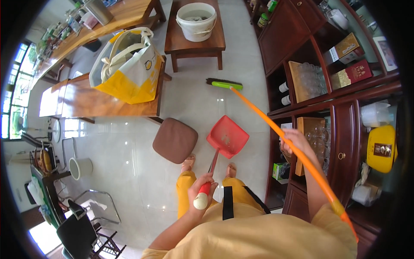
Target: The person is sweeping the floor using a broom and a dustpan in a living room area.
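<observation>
A red dustpan (227, 137) with a red-and-cream handle. The broom (224, 83) has a bright orange pole, lime-green head and dark bristles. The stool (175, 140) cushion is plain brown; the floor (129, 164) is pale glossy tile. A tote bag (127, 64) — white above, yellow below — sits on a warm brown wooden worktop (86, 101). The bucket (196, 21) is white, the cabinet (345, 142) dark reddish wood, the person's clothing mustard yellow.

The broom (224, 84) bristles at twelve o'clock are too small to make out. The right hand (294, 139) hides part of the orange handle (276, 125), whose upper end blurs at four o'clock.
</observation>
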### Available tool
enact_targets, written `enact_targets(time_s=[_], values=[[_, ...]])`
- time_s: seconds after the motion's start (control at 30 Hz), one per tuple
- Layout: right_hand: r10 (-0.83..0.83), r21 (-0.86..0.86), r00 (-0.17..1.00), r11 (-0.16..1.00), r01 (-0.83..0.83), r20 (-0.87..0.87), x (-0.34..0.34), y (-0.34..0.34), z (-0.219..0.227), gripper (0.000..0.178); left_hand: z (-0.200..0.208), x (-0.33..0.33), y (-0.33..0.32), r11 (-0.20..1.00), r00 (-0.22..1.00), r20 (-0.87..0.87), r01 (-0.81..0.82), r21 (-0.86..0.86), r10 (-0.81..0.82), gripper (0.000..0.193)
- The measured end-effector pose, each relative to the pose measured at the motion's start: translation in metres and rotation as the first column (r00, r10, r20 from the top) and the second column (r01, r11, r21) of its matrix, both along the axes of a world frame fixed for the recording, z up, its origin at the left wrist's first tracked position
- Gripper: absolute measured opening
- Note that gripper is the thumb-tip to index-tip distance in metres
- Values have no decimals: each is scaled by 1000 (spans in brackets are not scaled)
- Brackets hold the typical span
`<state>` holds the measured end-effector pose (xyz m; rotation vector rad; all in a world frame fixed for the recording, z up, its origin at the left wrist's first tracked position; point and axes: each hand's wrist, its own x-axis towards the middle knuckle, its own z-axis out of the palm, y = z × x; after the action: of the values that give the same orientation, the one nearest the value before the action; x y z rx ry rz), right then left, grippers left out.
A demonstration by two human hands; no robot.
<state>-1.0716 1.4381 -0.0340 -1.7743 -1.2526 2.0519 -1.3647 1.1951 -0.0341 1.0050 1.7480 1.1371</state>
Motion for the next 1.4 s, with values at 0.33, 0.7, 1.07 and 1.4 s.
enact_targets(time_s=[0.33, 0.7, 1.07, 1.4], values=[[278, 82, 957, 955, -285, 85, -71, 81, -58, 41, -28, 72, -81, 871, 889, 0, -447, -205, 457, 16], [482, -78, 848, 875, -477, 220, 6, -29, -57, 31, -59, 77, -107, 828, 848, -114, -530, -183, 518, 8], [274, -119, 947, 959, -257, 165, 82, -129, 69, 53, -65, 81, -123, 855, 863, -254, -487, -179, 438, 11], [462, -220, 850, 883, -414, 254, 66, -166, 10, 26, -71, 74, -144, 861, 868, -238, -479, -169, 436, 11]])
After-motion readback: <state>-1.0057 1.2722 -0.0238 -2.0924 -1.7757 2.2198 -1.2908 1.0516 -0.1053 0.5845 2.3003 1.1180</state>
